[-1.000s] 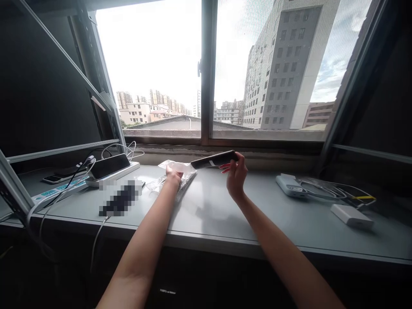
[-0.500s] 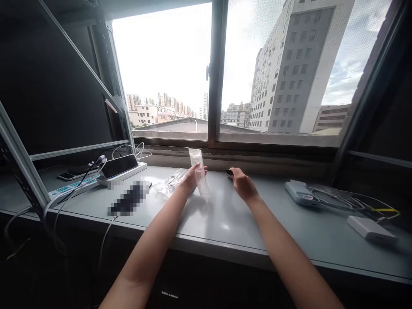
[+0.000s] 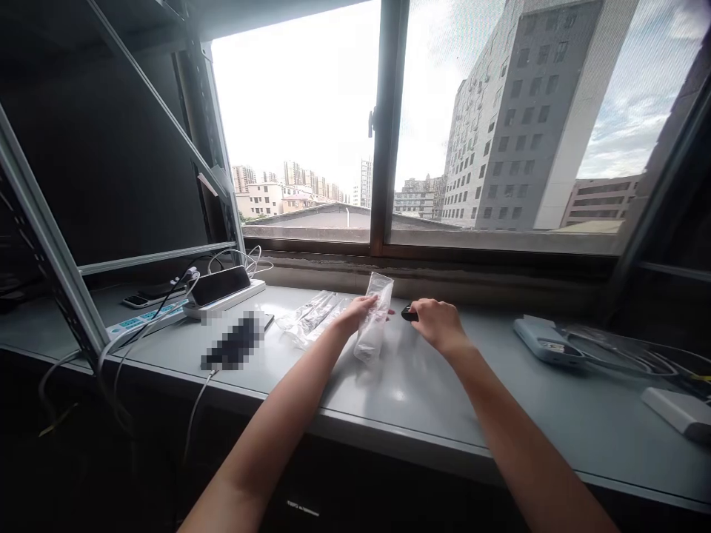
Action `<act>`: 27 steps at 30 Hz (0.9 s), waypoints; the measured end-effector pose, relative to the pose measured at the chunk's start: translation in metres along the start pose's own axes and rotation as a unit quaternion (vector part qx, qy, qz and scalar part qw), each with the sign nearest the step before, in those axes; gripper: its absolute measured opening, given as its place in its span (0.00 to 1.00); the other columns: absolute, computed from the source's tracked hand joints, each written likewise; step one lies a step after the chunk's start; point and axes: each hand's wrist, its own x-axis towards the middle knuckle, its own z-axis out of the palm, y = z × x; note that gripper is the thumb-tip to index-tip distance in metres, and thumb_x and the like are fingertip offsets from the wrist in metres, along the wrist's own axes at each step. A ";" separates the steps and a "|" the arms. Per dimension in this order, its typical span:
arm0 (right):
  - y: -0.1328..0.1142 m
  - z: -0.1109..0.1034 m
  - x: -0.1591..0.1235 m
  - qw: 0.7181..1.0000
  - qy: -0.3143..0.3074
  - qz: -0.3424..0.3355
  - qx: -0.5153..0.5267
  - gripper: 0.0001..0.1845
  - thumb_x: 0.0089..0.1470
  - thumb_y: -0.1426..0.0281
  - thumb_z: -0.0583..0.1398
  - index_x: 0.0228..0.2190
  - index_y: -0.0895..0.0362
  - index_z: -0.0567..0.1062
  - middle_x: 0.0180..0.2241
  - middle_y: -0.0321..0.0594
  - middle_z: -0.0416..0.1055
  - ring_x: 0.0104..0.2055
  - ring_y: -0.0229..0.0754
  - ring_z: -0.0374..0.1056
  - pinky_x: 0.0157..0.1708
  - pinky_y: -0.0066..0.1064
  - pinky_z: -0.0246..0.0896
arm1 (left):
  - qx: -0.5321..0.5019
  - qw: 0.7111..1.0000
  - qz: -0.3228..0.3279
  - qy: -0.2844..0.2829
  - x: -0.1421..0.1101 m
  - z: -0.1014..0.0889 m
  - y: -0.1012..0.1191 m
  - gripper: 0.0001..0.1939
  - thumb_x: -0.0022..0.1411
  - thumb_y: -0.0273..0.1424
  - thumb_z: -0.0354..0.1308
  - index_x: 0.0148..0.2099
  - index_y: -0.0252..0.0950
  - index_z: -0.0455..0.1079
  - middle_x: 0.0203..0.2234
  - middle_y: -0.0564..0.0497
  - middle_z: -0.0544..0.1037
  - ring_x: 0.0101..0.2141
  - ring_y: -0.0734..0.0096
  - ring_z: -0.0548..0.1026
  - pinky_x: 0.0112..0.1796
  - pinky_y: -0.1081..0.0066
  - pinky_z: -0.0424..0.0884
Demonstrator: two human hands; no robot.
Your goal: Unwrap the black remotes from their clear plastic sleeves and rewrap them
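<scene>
My left hand (image 3: 360, 312) is closed on a clear plastic bag (image 3: 373, 337), long and narrow, held upright with its lower end close to the shelf top. My right hand (image 3: 441, 324) is closed around a small black object (image 3: 409, 313) with a rounded end. Most of that object is hidden by the fingers, so its kind does not show. A short gap separates it from the bag. Left of my left hand, more crumpled clear plastic bags (image 3: 311, 318) lie flat on the grey shelf (image 3: 408, 414).
At left lie a blurred-out dark item (image 3: 236, 340), a propped phone (image 3: 221, 287), a power strip (image 3: 125, 326) and loose white cables. A pale blue power bank (image 3: 547, 340) and a white box-shaped item (image 3: 675, 409) lie at right. The window (image 3: 383, 133) stands behind.
The view has turned slightly left. My left hand has brought the plastic bag rightward, nearer the black object. My right hand has turned so its back faces up more, still holding the black object.
</scene>
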 end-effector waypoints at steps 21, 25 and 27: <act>0.024 0.004 0.001 0.991 -0.064 -0.110 0.040 0.06 0.41 0.75 0.67 0.27 0.54 0.80 0.39 0.37 0.74 0.46 0.43 0.65 0.49 0.35 0.52 | 0.005 0.997 0.003 0.082 -0.010 0.002 0.013 0.17 0.66 0.28 0.51 0.55 0.27 0.66 0.29 0.40 0.81 0.25 0.63 0.78 0.25 0.71 0.70; 0.034 0.010 0.003 0.989 -0.058 -0.103 0.093 0.04 0.41 0.71 0.68 0.25 0.51 0.80 0.37 0.33 0.74 0.45 0.42 0.65 0.48 0.34 0.52 | -0.010 0.994 0.035 0.107 -0.011 -0.004 0.017 0.17 0.65 0.28 0.50 0.53 0.25 0.68 0.33 0.39 0.81 0.29 0.62 0.79 0.28 0.71 0.71; 0.039 0.011 0.004 0.988 -0.061 -0.091 0.105 0.02 0.41 0.69 0.68 0.23 0.51 0.80 0.37 0.32 0.75 0.46 0.43 0.65 0.47 0.34 0.52 | -0.029 0.991 0.061 0.120 -0.009 -0.010 0.019 0.17 0.65 0.28 0.50 0.52 0.24 0.69 0.33 0.39 0.81 0.29 0.64 0.79 0.28 0.71 0.70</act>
